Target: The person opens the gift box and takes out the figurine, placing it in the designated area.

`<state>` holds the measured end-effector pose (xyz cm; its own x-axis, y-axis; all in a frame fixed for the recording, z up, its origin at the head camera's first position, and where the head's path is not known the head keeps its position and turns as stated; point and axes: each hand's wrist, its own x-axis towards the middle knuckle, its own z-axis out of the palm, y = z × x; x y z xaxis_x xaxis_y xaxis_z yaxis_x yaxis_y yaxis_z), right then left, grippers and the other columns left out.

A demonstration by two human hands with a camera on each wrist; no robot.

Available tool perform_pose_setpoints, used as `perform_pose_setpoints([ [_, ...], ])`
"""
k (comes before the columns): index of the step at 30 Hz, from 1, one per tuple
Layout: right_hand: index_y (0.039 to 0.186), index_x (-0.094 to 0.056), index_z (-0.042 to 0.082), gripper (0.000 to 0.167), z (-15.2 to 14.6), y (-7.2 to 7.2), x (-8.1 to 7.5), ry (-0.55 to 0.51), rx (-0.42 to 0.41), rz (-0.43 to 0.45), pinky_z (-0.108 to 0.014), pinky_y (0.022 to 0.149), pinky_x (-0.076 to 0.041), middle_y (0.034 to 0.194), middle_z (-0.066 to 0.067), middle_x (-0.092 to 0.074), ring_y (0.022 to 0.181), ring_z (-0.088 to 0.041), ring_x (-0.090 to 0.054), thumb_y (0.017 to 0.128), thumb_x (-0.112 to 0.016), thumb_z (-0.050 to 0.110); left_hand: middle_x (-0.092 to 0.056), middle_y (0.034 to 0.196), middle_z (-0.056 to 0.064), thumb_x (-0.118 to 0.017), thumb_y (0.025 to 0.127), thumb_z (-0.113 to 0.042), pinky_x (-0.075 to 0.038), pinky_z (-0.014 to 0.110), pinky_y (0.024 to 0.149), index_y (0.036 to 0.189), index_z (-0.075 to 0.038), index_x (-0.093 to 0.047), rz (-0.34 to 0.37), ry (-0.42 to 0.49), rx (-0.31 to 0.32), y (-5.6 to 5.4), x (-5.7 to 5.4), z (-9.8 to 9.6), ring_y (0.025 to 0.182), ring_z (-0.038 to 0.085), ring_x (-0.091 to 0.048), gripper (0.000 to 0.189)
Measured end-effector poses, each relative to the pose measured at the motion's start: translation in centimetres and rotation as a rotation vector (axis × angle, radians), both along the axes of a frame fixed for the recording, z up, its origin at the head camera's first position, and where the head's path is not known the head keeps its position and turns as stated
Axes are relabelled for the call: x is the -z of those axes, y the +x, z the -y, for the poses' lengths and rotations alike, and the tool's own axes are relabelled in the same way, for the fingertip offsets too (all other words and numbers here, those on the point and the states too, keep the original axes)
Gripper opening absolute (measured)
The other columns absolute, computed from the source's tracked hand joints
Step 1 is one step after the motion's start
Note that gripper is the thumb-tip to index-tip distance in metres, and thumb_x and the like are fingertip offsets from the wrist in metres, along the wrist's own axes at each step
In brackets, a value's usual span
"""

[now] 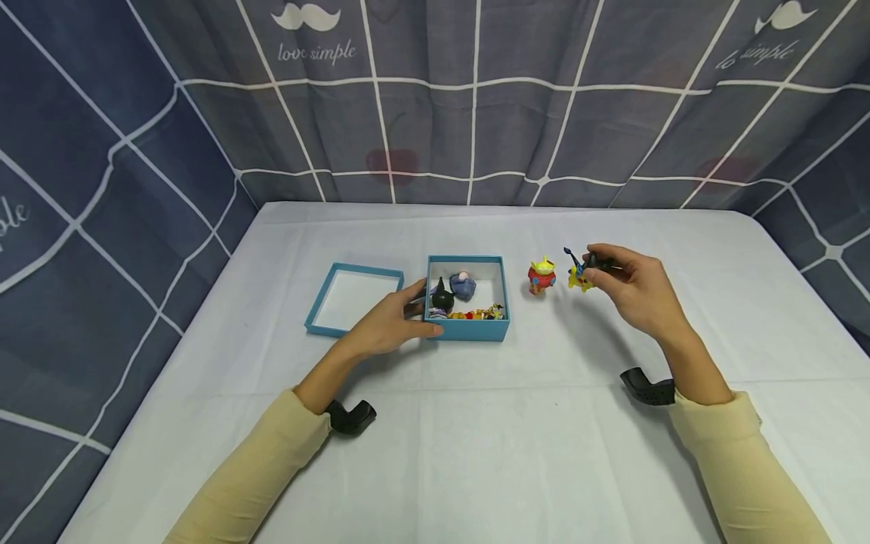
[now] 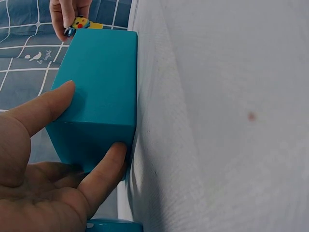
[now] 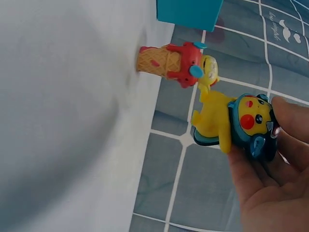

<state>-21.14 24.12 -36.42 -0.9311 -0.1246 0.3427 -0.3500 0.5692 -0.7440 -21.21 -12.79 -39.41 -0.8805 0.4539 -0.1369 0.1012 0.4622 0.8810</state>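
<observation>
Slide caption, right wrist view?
Right-hand fingers hold a yellow figurine near a red figurine on the white tablecloth, blue box cropped at top.

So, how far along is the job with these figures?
Looks done: the lid lies off the box, and a red figure stands on the table. In hand: the right hand holds a yellow figure above the table; the left hand holds the box. Remaining: placing the yellow figure and, if this is unpacking, removing the blue-grey figure and others inside.
</observation>
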Motion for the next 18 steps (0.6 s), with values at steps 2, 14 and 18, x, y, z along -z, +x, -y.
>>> perform_pose_setpoints([
  [2,0.13,-0.06,-0.005,0.037,-0.1,-0.1,0.2,0.015,-0.003,0.021,-0.008,0.072,-0.045,0.112,-0.02,-0.065,0.086,0.005,-0.059,0.095,-0.066,0.006,-0.036,0.153,0.018,-0.076,0.088,-0.024,-0.037,0.042,0.108,0.157,-0.002,-0.016,0.001,-0.004,-0.004,0.0,0.0,0.0,0.137,0.028,-0.041,0.094],
  [14,0.129,-0.06,-0.006,0.036,-0.1,-0.6,1.2,0.044,-0.038,0.074,-0.007,0.081,-0.044,0.113,-0.019,-0.062,0.094,-0.003,-0.057,0.096,-0.065,0.006,-0.035,0.154,0.017,-0.076,0.088,-0.026,-0.037,0.042,0.108,0.157,-0.001,-0.016,-0.008,-0.031,-0.007,0.1,-0.1,-0.1,0.138,0.028,-0.04,0.094],
  [18,0.127,-0.06,-0.007,0.035,0.0,-0.7,1.5,0.054,-0.034,0.078,-0.007,0.084,-0.043,0.113,-0.019,-0.063,0.095,-0.003,-0.056,0.096,-0.065,0.006,-0.035,0.154,0.018,-0.076,0.089,-0.026,-0.037,0.043,0.108,0.157,-0.001,-0.015,-0.001,-0.024,-0.006,0.1,0.0,0.0,0.138,0.028,-0.04,0.095],
])
